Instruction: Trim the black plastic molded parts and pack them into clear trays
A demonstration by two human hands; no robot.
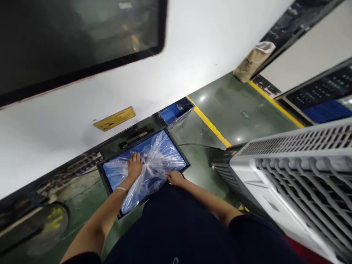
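A blue crate (108, 179) stands on the green floor below me, lined with a clear plastic bag (162, 156). My left hand (134, 165) lies flat on the plastic inside the crate, fingers stretched out. My right hand (174, 178) is at the crate's near right edge, its fingers closed on a gathered fold of the bag. Under the plastic the crate shows only blue; I cannot tell whether anything lies in it.
A big white machine wall (192, 44) with a dark window and a yellow label (114, 118) rises behind the crate. A grey slatted fan housing (297, 165) stands at the right. A yellow floor line (209, 123), a second blue crate (173, 112) and a brown paper sack (253, 62) lie further back.
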